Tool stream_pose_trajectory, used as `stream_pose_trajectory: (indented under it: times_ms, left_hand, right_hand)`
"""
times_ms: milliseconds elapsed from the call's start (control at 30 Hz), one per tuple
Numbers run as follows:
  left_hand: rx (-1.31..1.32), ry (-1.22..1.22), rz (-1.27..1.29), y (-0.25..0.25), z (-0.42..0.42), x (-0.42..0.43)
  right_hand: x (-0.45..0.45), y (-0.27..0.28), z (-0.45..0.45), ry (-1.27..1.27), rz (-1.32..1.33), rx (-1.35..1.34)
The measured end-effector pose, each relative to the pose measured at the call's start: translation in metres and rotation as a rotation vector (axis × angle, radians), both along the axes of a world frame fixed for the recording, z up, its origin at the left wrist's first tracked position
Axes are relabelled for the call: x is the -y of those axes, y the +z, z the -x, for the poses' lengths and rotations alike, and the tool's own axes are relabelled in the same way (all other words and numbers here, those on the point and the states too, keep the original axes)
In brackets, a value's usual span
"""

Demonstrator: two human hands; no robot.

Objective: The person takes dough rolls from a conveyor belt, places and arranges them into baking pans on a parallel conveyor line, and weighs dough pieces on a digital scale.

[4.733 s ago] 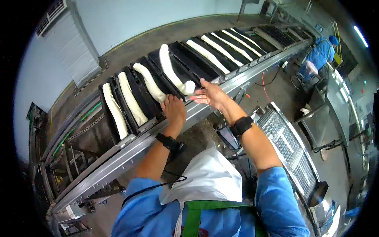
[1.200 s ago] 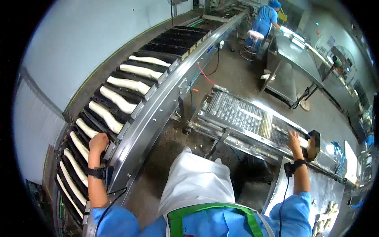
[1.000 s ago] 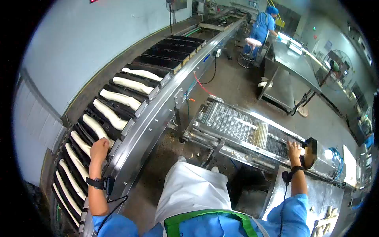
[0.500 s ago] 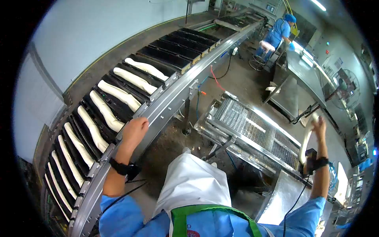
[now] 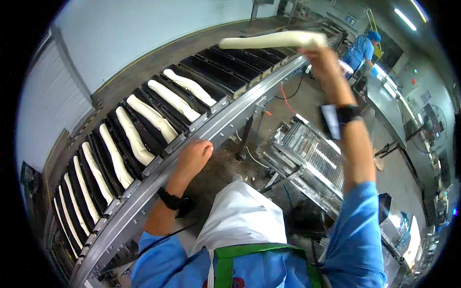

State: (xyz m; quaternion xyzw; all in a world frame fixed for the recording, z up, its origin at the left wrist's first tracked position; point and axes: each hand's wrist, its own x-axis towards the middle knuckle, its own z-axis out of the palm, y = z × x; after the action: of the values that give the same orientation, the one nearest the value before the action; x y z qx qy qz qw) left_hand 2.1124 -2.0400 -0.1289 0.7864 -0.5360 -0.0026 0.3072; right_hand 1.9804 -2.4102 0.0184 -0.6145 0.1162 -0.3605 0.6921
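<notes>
My right hand [image 5: 322, 60] is raised over the far side of the conveyor and grips one end of a long pale dough strip [image 5: 269, 40], which stretches out leftward above the black trays. My left hand [image 5: 196, 152] is closed beside the conveyor's metal rail [image 5: 222, 126], its fingers curled, with nothing visible in it. Several dough strips [image 5: 153, 116] lie one to a tray along the conveyor's left part. Beyond them, the black trays [image 5: 214, 76] under the raised strip hold no dough.
A mesh belt [image 5: 314, 152] on a metal frame stands to the right of the conveyor. Farther right is a steel table [image 5: 384, 103]. A co-worker in blue [image 5: 360, 50] leans over it at the back. A pale wall [image 5: 158, 24] runs behind the conveyor.
My right hand went from the mesh belt's near end to above the conveyor, carrying the dough strip. My left hand shifted slightly right in view. The view has turned, and the trays appear shifted.
</notes>
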Motion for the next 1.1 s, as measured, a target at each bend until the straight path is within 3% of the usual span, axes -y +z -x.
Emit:
stream_pose_trajectory:
  times_ms: [67, 100, 133, 200, 367, 500, 567, 600, 633, 667, 700, 733, 767, 800, 833, 867, 900, 967, 1033, 1100]
  left_hand:
    - [0.016, -0.019, 0.055, -0.002, -0.006, 0.014]
    - [0.052, -0.006, 0.028, -0.002, -0.01, 0.023]
    - [0.084, 0.002, 0.005, -0.002, -0.012, 0.032]
    - [0.146, 0.037, 0.026, -0.007, -0.016, 0.049]
    - [0.174, 0.047, 0.005, -0.024, -0.027, 0.117]
    - [0.37, 0.155, 0.176, -0.043, -0.045, 0.201]
    - [0.254, 0.187, 0.054, -0.038, -0.059, 0.241]
    - [0.312, 0.18, 0.147, -0.048, -0.076, 0.257]
    - [0.333, 0.243, 0.126, -0.068, -0.095, 0.276]
    - [0.226, 0.241, -0.009, -0.047, -0.083, 0.282]
    - [0.164, 0.239, -0.155, -0.05, -0.087, 0.302]
    - [0.298, 0.141, -0.011, -0.09, -0.118, 0.313]
    - [0.373, 0.108, -0.073, -0.108, -0.135, 0.326]
    - [0.286, 0.176, -0.181, -0.106, -0.13, 0.339]
    - [0.367, 0.2, -0.264, -0.112, -0.115, 0.322]
    - [0.315, 0.242, -0.245, -0.133, -0.135, 0.321]
    - [0.355, 0.357, -0.333, -0.141, -0.133, 0.318]
    - [0.385, 0.367, -0.264, -0.146, -0.138, 0.299]
    - [0.38, 0.412, -0.327, -0.149, -0.14, 0.291]
    - [0.396, 0.399, -0.3, -0.138, -0.136, 0.284]
  right_hand:
    - [-0.009, -0.052, -0.05, 0.303, 0.009, -0.254]
    - [-0.012, -0.085, -0.069, 0.211, -0.064, -0.357]
    - [-0.047, -0.073, -0.059, 0.162, -0.153, -0.507]
    - [-0.036, -0.108, -0.055, 0.327, -0.105, -0.546]
    - [-0.004, -0.142, 0.036, 0.36, -0.014, -0.762]
    - [0.053, -0.188, 0.148, 0.217, 0.022, -0.939]
    - [0.064, -0.189, 0.205, 0.054, 0.058, -1.142]
    - [0.072, -0.201, 0.232, 0.05, 0.067, -1.168]
    - [0.081, -0.211, 0.265, 0.036, 0.069, -1.198]
    - [0.079, -0.207, 0.285, -0.002, 0.138, -1.295]
    - [0.086, -0.221, 0.318, -0.044, 0.087, -1.205]
    - [0.088, -0.222, 0.333, -0.111, 0.072, -1.341]
    - [0.099, -0.221, 0.35, -0.08, 0.138, -1.461]
    - [0.116, -0.233, 0.375, -0.024, 0.157, -1.435]
    - [0.075, -0.241, 0.398, -0.139, 0.074, -1.45]
    - [0.076, -0.249, 0.418, -0.111, 0.242, -1.374]
    - [0.077, -0.255, 0.43, -0.17, 0.138, -1.326]
    - [0.076, -0.254, 0.443, -0.25, 0.524, -1.645]
    - [0.066, -0.247, 0.456, -0.559, 0.596, -1.67]
    - [0.078, -0.237, 0.475, -0.617, 0.617, -1.901]
